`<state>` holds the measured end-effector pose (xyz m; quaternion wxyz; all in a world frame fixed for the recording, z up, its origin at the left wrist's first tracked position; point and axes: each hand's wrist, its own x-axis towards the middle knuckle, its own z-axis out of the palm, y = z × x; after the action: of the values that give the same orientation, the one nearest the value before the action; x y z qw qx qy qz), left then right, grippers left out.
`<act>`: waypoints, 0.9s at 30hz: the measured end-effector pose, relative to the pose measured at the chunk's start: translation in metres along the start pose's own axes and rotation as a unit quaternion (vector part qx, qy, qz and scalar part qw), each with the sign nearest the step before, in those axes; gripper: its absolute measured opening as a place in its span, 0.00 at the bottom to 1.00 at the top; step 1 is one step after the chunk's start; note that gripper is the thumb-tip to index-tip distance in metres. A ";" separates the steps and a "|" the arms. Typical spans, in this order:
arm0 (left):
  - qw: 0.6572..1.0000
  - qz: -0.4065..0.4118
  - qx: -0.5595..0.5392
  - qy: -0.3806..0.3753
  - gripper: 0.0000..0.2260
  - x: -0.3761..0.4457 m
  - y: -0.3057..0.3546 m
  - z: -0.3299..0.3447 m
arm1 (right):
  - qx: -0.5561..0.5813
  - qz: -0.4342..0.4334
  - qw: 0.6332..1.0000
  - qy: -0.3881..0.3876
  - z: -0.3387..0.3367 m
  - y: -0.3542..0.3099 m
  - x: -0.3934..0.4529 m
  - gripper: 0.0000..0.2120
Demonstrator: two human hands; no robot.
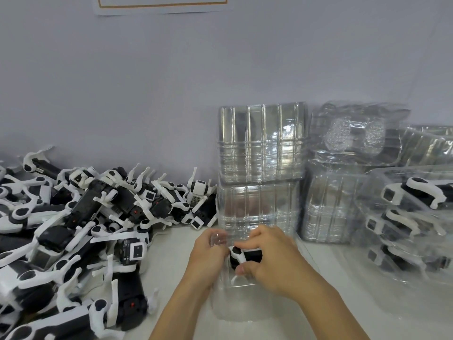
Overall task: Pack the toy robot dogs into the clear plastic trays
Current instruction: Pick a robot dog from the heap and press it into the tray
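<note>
A black-and-white toy robot dog (241, 257) sits inside a clear plastic tray (235, 303) on the white table in front of me. My right hand (269, 260) curls over the dog, thumb below and fingers on top. My left hand (208, 253) grips the tray's far left rim, fingers curled on the clear plastic. A large heap of loose toy dogs (81, 229) covers the table's left side. Packed trays with dogs inside (411, 217) lie stacked at the right.
Stacks of empty clear trays (262, 165) stand against the grey wall behind my hands, with more stacks (343, 192) to their right. The white tabletop (171, 261) shows between the heap and my arms.
</note>
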<state>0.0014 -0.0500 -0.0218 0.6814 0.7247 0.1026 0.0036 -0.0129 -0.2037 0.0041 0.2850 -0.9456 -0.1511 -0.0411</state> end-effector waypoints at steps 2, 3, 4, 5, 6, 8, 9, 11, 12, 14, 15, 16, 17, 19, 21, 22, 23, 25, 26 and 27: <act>1.000 0.007 0.003 0.005 0.18 0.000 0.001 0.000 | -0.011 -0.001 1.000 -0.002 -0.001 0.002 0.000 0.25; 1.000 0.009 0.005 0.008 0.18 0.000 0.002 0.000 | -0.017 0.000 1.000 -0.004 -0.002 0.002 0.000 0.25; 1.000 0.009 0.006 0.009 0.18 0.000 0.002 0.000 | -0.019 0.000 1.000 -0.010 -0.003 0.003 0.000 0.24; 1.000 0.010 0.006 0.008 0.18 0.000 0.003 -0.001 | -0.016 -0.002 1.000 -0.018 -0.004 0.003 0.000 0.24; 1.000 0.012 0.005 0.004 0.18 0.000 0.003 -0.001 | -0.008 -0.005 1.000 -0.024 -0.006 0.004 0.000 0.22; 1.000 0.016 0.000 0.003 0.20 0.001 0.004 -0.003 | 0.026 -0.008 0.999 -0.021 -0.013 0.008 0.000 0.19; 1.000 0.015 -0.010 0.008 0.20 0.002 0.004 -0.005 | 0.045 -0.003 0.999 -0.011 -0.018 0.012 -0.001 0.19; 0.999 0.005 -0.029 0.023 0.19 0.005 0.004 -0.010 | 0.063 0.014 0.998 0.024 -0.030 0.023 -0.002 0.17; 0.999 0.001 -0.032 0.027 0.19 0.006 0.004 -0.012 | 0.065 0.022 0.997 0.045 -0.036 0.029 -0.003 0.17; 0.999 -0.003 -0.028 0.024 0.19 0.008 0.003 -0.016 | 0.077 0.038 0.994 0.070 -0.044 0.041 -0.004 0.15; 1.000 0.000 -0.018 0.021 0.19 0.009 0.003 -0.018 | 0.081 0.047 0.993 0.070 -0.045 0.045 -0.005 0.14; 1.000 0.010 0.001 0.019 0.19 0.009 0.003 -0.019 | 0.082 0.054 0.993 0.066 -0.046 0.048 -0.005 0.12; 0.999 0.029 0.031 0.016 0.18 0.009 0.004 -0.019 | 0.081 0.058 0.993 0.062 -0.045 0.050 -0.005 0.11; 0.991 0.082 0.106 0.027 0.17 0.010 0.006 -0.020 | 0.073 0.063 0.993 0.064 -0.043 0.052 -0.005 0.08; 0.971 0.148 0.181 0.046 0.15 0.009 0.011 -0.019 | 0.066 0.068 0.993 0.066 -0.042 0.053 -0.006 0.06; 0.956 0.184 0.225 0.050 0.14 0.007 0.014 -0.018 | 0.065 0.073 0.993 0.066 -0.042 0.053 -0.006 0.05; 0.936 0.221 0.270 0.050 0.13 0.004 0.018 -0.015 | 0.066 0.077 0.993 0.065 -0.042 0.053 -0.006 0.05; 0.896 0.285 0.339 0.035 0.13 -0.004 0.023 -0.005 | 0.071 0.085 0.992 0.058 -0.043 0.052 -0.007 0.05; 0.876 0.310 0.369 0.027 0.13 -0.008 0.025 0.002 | 0.075 0.089 0.992 0.055 -0.044 0.051 -0.007 0.05; 0.852 0.332 0.405 0.022 0.12 -0.012 0.025 0.009 | 0.079 0.093 0.991 0.053 -0.045 0.051 -0.007 0.06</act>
<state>-0.0056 -0.0623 0.0044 0.2833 0.9271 -0.1368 0.2039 -0.0030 -0.2704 0.0136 0.3693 -0.9265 -0.0500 -0.0519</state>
